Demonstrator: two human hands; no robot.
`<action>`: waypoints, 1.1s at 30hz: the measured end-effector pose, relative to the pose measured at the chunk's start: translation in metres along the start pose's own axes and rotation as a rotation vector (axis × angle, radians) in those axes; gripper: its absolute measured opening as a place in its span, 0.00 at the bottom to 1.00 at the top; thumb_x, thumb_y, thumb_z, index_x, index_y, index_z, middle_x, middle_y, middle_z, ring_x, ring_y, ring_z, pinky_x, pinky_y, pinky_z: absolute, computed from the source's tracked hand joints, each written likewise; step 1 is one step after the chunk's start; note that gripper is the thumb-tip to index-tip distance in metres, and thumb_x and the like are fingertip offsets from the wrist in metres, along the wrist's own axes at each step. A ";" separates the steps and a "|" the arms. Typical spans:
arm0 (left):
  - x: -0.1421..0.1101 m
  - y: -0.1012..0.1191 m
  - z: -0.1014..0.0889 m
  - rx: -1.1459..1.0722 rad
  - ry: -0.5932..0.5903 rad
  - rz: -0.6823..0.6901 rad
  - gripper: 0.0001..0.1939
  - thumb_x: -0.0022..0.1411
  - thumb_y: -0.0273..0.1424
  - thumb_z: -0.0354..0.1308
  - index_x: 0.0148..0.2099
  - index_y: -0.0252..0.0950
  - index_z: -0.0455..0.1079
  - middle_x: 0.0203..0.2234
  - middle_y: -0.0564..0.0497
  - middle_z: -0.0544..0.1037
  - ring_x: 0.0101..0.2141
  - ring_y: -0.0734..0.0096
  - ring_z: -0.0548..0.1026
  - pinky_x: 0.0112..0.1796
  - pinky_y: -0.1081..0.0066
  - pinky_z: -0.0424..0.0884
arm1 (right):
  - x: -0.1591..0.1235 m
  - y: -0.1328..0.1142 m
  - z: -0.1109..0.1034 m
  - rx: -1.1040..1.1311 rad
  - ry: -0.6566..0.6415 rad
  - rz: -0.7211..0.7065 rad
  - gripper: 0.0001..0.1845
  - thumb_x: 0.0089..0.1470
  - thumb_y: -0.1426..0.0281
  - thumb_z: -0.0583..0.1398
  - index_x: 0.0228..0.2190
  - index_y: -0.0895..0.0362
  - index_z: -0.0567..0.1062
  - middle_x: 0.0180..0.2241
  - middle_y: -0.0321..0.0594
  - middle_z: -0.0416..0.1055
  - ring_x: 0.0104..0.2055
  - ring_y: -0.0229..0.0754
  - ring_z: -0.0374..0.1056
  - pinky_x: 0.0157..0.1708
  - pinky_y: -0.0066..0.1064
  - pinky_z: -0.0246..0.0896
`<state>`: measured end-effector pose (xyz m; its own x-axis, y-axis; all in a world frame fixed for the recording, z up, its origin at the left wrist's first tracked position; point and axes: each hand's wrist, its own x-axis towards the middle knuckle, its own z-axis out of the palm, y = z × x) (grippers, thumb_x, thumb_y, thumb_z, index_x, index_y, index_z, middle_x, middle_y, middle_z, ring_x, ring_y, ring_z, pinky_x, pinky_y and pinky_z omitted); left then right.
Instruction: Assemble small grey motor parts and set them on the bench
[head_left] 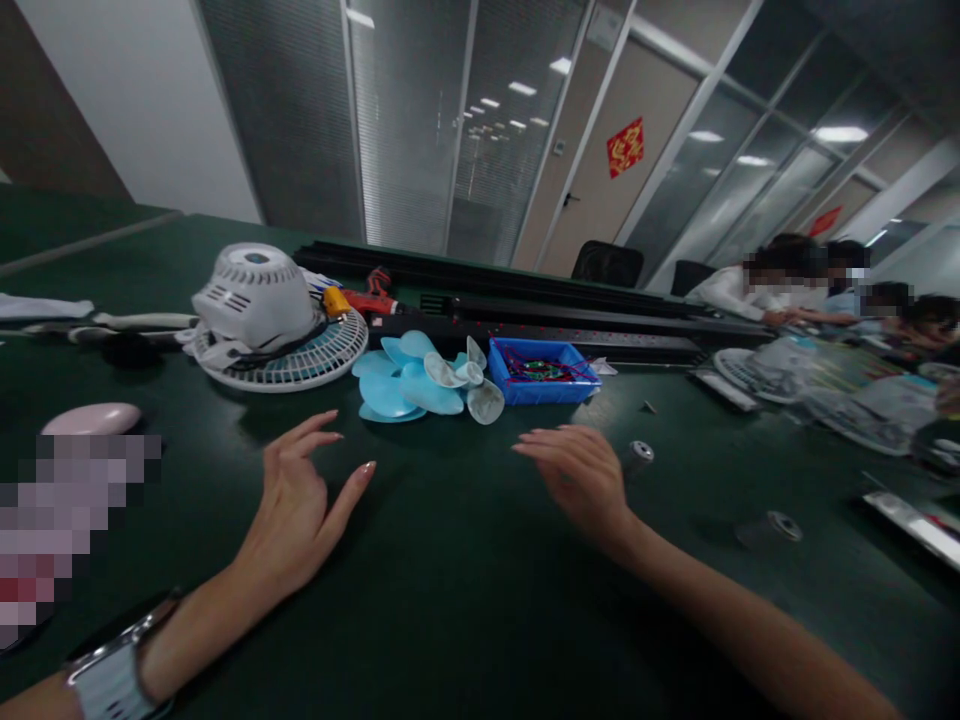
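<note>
My left hand, with a watch on its wrist, is held over the green table with fingers apart and nothing in it. Across from it, my right hand has its fingers stretched out toward the left, holding nothing I can see. Beyond the hands lie several light blue fan blades and a translucent grey fan blade. A blue bin of coloured wires stands just past my right hand. Close by that hand is a small metal cylinder, which looks like a motor.
At the left, a white fan base sits on a round fan grille. Behind are a red drill and long black rails. Another metal cylinder lies at right. Several people sit along the table's right side among fan parts.
</note>
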<state>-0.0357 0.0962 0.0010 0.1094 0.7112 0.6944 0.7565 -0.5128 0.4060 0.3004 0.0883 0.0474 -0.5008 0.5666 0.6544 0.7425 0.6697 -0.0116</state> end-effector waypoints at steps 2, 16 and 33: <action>0.000 -0.002 0.001 0.008 -0.007 0.002 0.20 0.63 0.42 0.54 0.51 0.35 0.59 0.54 0.35 0.68 0.54 0.46 0.67 0.51 0.44 0.65 | -0.027 0.030 -0.026 -0.135 0.122 0.158 0.11 0.59 0.72 0.59 0.43 0.51 0.77 0.40 0.36 0.79 0.41 0.41 0.74 0.45 0.36 0.66; 0.000 -0.006 0.005 0.053 -0.104 -0.023 0.24 0.63 0.48 0.51 0.52 0.35 0.59 0.52 0.35 0.68 0.53 0.44 0.66 0.47 0.44 0.68 | -0.078 0.085 -0.048 -0.462 0.130 0.328 0.10 0.61 0.70 0.57 0.41 0.54 0.78 0.38 0.37 0.79 0.37 0.42 0.75 0.38 0.32 0.65; -0.001 -0.006 0.006 0.067 -0.112 0.024 0.24 0.64 0.48 0.51 0.51 0.34 0.60 0.51 0.36 0.68 0.52 0.47 0.67 0.48 0.46 0.68 | -0.086 0.078 -0.046 -0.450 0.027 0.537 0.19 0.60 0.58 0.57 0.49 0.53 0.74 0.42 0.40 0.78 0.38 0.46 0.75 0.37 0.35 0.68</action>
<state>-0.0363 0.1016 -0.0060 0.1965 0.7506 0.6308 0.7939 -0.4993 0.3469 0.4220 0.0699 0.0255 -0.0064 0.7474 0.6644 0.9991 0.0333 -0.0278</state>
